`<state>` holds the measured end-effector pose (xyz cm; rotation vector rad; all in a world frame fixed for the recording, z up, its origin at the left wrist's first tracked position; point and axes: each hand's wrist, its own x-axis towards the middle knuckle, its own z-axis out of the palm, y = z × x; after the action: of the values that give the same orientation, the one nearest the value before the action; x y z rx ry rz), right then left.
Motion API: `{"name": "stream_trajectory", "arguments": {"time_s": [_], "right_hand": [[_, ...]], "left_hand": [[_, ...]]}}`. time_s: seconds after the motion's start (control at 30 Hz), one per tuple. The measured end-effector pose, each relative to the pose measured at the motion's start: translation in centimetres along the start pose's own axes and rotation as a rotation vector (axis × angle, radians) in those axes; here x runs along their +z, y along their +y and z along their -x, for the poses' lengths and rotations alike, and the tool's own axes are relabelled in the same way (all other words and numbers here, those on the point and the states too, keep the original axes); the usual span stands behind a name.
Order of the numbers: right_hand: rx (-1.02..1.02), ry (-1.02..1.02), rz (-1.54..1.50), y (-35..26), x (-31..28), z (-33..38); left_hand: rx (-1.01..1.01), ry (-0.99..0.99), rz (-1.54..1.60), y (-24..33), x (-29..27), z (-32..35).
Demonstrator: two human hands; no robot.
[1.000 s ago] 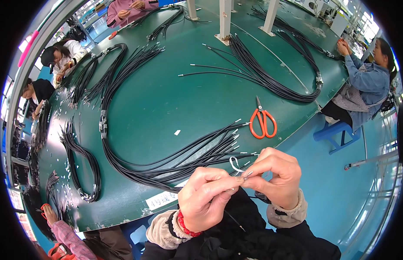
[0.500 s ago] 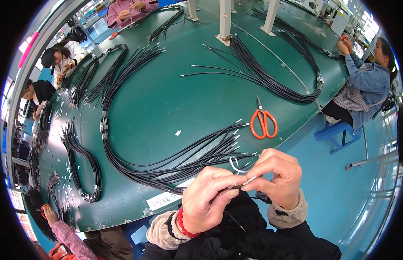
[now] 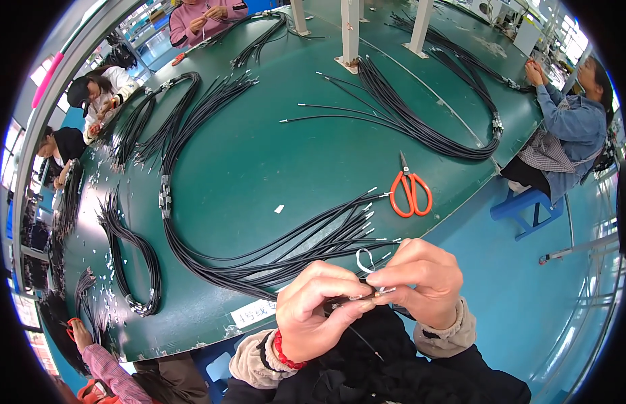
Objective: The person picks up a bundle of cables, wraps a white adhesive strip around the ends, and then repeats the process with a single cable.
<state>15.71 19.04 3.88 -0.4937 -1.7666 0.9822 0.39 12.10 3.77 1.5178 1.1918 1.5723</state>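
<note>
Close to my body, just off the table's near edge, both hands meet fingertip to fingertip. My left hand (image 3: 323, 310), with a red beaded bracelet at the wrist, pinches a thin black cable whose lower end (image 3: 367, 342) hangs below the fingers. My right hand (image 3: 424, 279) is closed on a small white piece at the cable's end; the fingers partly hide it. A thin white strip (image 3: 364, 260) curls up in a loop beside the right fingertips. Behind my hands, a bundle of black cables (image 3: 259, 259) with white tips lies on the green table.
Scissors (image 3: 411, 195) with orange-red handles lie right of the bundle. Another cable bundle (image 3: 407, 114) curves near white posts (image 3: 350, 30). More bundles (image 3: 134, 252) and white scraps lie at left. Co-workers sit around the table, one at right (image 3: 572, 128) by a blue stool (image 3: 528, 212).
My right hand has shifted slightly down and left, and its fingertips now overlap the left ones more closely. The white loop has moved down a little. The whole view has shifted slightly.
</note>
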Motion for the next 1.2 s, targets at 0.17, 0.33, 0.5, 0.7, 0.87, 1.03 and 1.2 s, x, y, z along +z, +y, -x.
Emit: {"name": "stream_trajectory", "arguments": {"time_s": [0.17,0.33,0.5,0.7,0.87,1.03,1.2], "right_hand": [[-0.014,-0.052,0.005,-0.2,-0.4,0.0],[-0.003,-0.023,0.124,-0.7,-0.4,0.0],[-0.023,0.016,0.118,-0.4,-0.3,0.2],[-0.027,0.073,0.241,-1.1,-0.6,0.2],[-0.036,0.067,0.248,-1.0,-1.2,-0.1],[-0.069,0.020,0.235,-0.9,-1.3,-0.2],[-0.053,0.110,0.230,-0.7,-0.4,0.1]], "left_hand": [[0.061,0.024,0.022,-0.4,0.2,-0.2],[0.093,0.057,-0.070,-0.3,0.6,-0.1],[-0.055,0.124,0.067,0.6,1.4,0.2],[-0.042,0.122,0.062,0.6,1.6,0.1],[-0.074,0.074,0.104,0.6,1.4,0.0],[-0.093,0.069,0.171,0.6,1.2,-0.1],[-0.102,0.108,0.175,0.6,1.4,0.0]]}}
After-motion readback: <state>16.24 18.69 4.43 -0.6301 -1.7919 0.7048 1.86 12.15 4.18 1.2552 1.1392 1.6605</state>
